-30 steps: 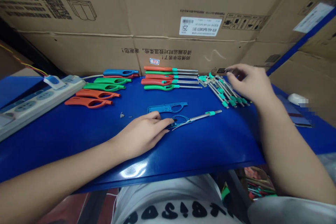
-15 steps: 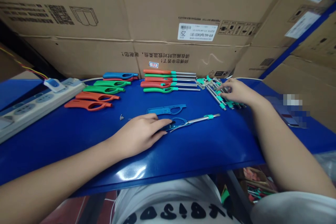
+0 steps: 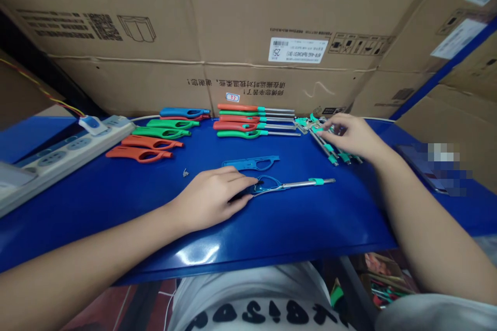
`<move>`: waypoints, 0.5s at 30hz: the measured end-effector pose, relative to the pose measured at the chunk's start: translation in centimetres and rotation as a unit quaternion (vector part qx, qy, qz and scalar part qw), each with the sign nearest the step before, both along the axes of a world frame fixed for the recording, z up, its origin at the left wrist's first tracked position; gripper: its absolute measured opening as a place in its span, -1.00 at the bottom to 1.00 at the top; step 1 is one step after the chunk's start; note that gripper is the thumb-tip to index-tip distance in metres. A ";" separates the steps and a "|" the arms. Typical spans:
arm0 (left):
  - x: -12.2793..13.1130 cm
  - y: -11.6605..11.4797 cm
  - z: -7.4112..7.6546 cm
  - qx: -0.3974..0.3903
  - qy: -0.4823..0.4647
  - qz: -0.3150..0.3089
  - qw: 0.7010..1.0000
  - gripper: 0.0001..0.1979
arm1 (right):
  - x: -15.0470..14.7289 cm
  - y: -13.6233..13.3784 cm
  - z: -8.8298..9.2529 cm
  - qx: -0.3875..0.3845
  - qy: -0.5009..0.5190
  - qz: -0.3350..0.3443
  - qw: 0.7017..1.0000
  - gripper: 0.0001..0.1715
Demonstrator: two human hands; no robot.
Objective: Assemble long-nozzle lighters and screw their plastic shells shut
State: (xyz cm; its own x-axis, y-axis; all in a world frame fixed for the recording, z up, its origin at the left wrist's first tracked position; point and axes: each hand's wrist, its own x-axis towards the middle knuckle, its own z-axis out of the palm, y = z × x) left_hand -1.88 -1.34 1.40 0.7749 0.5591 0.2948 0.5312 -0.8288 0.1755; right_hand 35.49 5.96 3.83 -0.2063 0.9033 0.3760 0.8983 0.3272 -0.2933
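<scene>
My left hand [image 3: 217, 197] is closed over the handle end of an opened blue lighter [image 3: 273, 182] lying on the table. Its trigger loop shows past my fingertips, and a metal tube [image 3: 301, 184] with a teal collar points right from it. Most of the handle is hidden under my palm. Just behind lies a matching blue handle half [image 3: 252, 163]. Over on the right, my right hand [image 3: 357, 137] has its fingers curled together at a pile of metal lighter tubes [image 3: 329, 149] with teal parts; whatever its fingertips pinch cannot be made out.
Several assembled lighters [image 3: 238, 125] lie in a row at the back. Blue, green and orange handles [image 3: 147, 154] sit left of them, near a power strip [image 3: 66, 152]. Small screws [image 3: 185, 172] rest by my left wrist. A phone [image 3: 421, 168] lies right; a cardboard box [image 3: 233, 26] stands behind.
The view has shifted slightly. The lighter's tube has turned to lie more level, and a loose wire near its handle has drawn in. My right hand stays at the pile.
</scene>
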 end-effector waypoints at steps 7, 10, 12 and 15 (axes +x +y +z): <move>0.2 0.0 0.1 -0.016 -0.001 -0.001 1.000 -0.72 | -4.7 -1.1 -1.0 -0.115 -0.019 0.209 0.971 -0.60; 0.2 0.0 0.1 -0.024 -0.005 -0.007 1.000 -0.71 | -4.8 -1.3 -1.2 -0.121 0.013 0.243 0.962 -0.63; 0.2 0.0 0.0 -0.031 -0.004 -0.010 0.999 -0.71 | -4.6 -1.2 -1.3 -0.107 0.021 0.262 0.959 -0.67; 0.2 0.1 0.0 -0.040 0.002 -0.009 0.999 -0.69 | -4.3 -1.0 -1.7 -0.115 0.019 0.297 0.948 -0.62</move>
